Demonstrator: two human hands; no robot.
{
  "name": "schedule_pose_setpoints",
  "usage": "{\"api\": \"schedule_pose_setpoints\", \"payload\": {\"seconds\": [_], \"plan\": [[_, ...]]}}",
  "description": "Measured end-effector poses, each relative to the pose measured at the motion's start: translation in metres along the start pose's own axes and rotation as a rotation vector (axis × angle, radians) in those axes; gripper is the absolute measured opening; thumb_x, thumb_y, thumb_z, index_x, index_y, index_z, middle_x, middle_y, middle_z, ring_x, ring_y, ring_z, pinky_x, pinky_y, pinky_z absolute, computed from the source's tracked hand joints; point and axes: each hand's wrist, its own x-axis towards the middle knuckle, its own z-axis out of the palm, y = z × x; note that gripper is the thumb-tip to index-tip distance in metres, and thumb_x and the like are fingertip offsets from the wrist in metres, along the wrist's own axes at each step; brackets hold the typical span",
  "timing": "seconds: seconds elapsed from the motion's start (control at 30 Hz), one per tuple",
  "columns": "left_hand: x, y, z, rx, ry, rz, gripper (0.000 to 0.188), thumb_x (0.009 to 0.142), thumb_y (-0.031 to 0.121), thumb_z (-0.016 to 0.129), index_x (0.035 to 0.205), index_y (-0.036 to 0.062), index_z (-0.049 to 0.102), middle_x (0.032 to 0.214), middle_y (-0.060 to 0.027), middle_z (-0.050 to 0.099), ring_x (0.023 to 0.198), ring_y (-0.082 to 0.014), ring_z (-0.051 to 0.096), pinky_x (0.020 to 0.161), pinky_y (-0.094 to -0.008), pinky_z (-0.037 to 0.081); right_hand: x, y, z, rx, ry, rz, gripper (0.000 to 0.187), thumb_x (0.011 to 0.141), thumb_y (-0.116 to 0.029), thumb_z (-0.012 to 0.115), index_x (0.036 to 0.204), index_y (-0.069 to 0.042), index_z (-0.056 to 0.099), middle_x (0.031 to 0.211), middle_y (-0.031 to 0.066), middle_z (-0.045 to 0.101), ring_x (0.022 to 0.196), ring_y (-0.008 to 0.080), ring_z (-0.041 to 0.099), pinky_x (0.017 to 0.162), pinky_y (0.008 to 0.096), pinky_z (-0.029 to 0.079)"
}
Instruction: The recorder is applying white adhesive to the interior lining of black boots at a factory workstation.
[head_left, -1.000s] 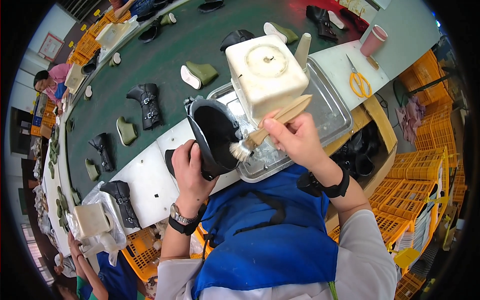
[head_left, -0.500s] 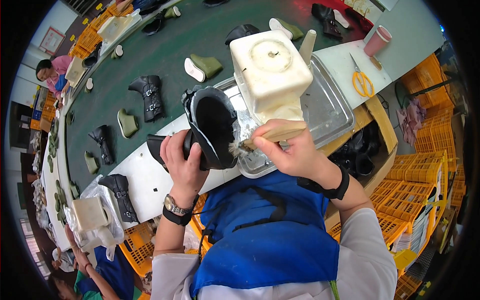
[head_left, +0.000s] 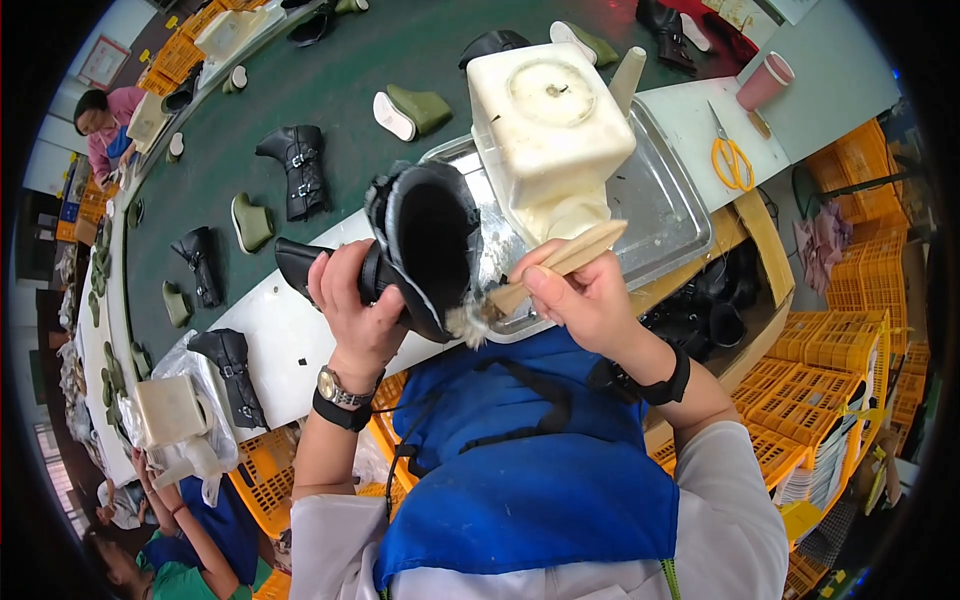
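A black boot [head_left: 425,250] is gripped by my left hand [head_left: 357,300], its wide opening facing up toward me and its toe to the left. My right hand [head_left: 580,295] pinches the wooden handle of a brush [head_left: 560,262]. The pale bristles touch the right lower rim of the boot's opening. Just beyond my right hand stands a cream plastic container [head_left: 550,130] with a spout, set on a metal tray [head_left: 665,190]. Glue-like residue marks the tray's near left part.
Black boots [head_left: 305,175] and olive shoe pieces [head_left: 420,110] lie on the green belt [head_left: 340,100]. Orange-handled scissors [head_left: 730,160] and a pink cup [head_left: 765,82] are at the right. A cardboard box [head_left: 765,290] and yellow crates [head_left: 820,370] stand below. Co-workers sit at left.
The brush has shifted slightly down and left along the boot's rim, its handle tilting more steeply. The boot has turned a little in my left hand. The lower-left co-worker's arms have moved.
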Motion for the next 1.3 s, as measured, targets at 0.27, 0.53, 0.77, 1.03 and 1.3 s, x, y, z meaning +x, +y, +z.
{"api": "schedule_pose_setpoints", "payload": {"seconds": [0.27,0.53,0.77,1.03,1.3], "plan": [[0.003,0.0,-0.008,-0.001,-0.056,0.026,0.072,0.057,0.007,0.069,0.12,0.0211,0.037,0.11,-0.0141,0.049,0.097,-0.0301,0.051,0.09,-0.0474,0.031,0.009,-0.003,-0.007,-0.849,0.011,-0.677,0.003,0.077,-0.002,0.061,0.079,-0.001,0.062,0.068,0.0079,0.059,0.056,0.0122,0.054,0.051,0.0232,0.041],[0.004,-0.022,-0.038,-1.169,-0.421,-0.711,0.102,0.059,0.01,0.078,0.138,0.0022,0.015,0.129,-0.0132,0.041,0.119,-0.0229,0.04,0.098,-0.0337,0.032,0.016,-0.039,-0.031,-0.237,0.177,-0.301,0.015,0.088,-0.012,0.053,0.094,-0.001,0.062,0.068,0.001,0.058,0.054,0.0043,0.049,0.05,0.0172,0.039],[-0.035,-0.046,-0.034,-1.888,-0.876,-1.147,0.084,0.053,0.027,0.082,0.123,-0.0013,0.045,0.116,-0.0114,0.055,0.106,-0.0205,0.052,0.094,-0.0318,0.038,0.039,-0.067,-0.025,-0.354,0.074,-0.336,0.026,0.093,-0.019,0.045,0.101,0.002,0.058,0.068,0.0027,0.057,0.053,0.0046,0.044,0.05,0.0185,0.037],[-0.059,-0.033,-0.011,-2.259,-1.126,-1.171,0.087,0.054,0.026,0.083,0.124,-0.0059,0.041,0.12,-0.0154,0.052,0.109,-0.0239,0.051,0.097,-0.034,0.035,0.049,-0.046,0.02,-0.639,-0.355,-0.63,0.012,0.081,-0.013,0.062,0.086,-0.002,0.064,0.071,0.0031,0.062,0.053,0.008,0.052,0.047,0.0227,0.04],[-0.043,-0.024,-0.03,-2.202,-1.042,-1.202,0.088,0.054,0.025,0.083,0.124,-0.0063,0.041,0.121,-0.0154,0.052,0.109,-0.0238,0.05,0.098,-0.034,0.034,0.034,-0.044,0.019,-0.785,-0.321,-0.587,0.008,0.077,-0.01,0.062,0.079,-0.002,0.063,0.063,0.0079,0.059,0.046,0.017,0.052,0.045,0.0259,0.041]]}}
